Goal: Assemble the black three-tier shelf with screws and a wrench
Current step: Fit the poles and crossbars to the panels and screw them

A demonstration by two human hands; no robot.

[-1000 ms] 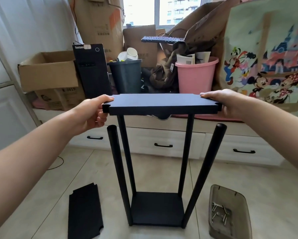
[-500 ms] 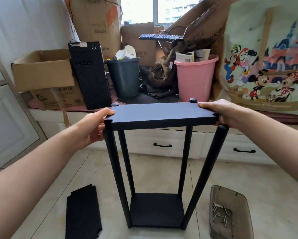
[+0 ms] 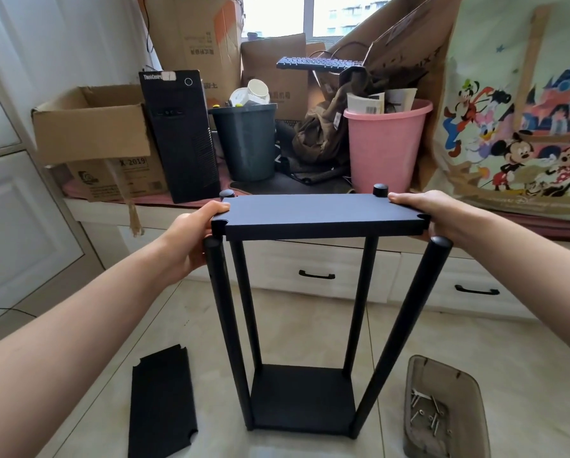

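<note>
Hands: left hand [image 3: 186, 238] and right hand [image 3: 425, 211] gripping short ends of shelf board [image 3: 323, 214], held level at frame centre.
Posts: rear pair poking through notches; near posts [image 3: 405, 328] still below board.
Risk: splayed post at 5 o'clock could miss its notch.
Floor: spare panel [image 3: 161, 404] at 7 o'clock; screw tray [image 3: 442, 408] at 5.

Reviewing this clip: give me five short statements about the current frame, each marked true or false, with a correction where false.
1. Both hands hold the black shelf board by its short ends. True: left hand, right hand.
2. All four poles rise above the board. False: only the two far pole tops show above it; the near right pole ends below its corner.
3. A spare board lies on the floor at left. True.
4. The screws lie loose on the floor. False: they sit in a clear tray.
5. The bottom shelf is missing. False: it joins the poles.
</note>
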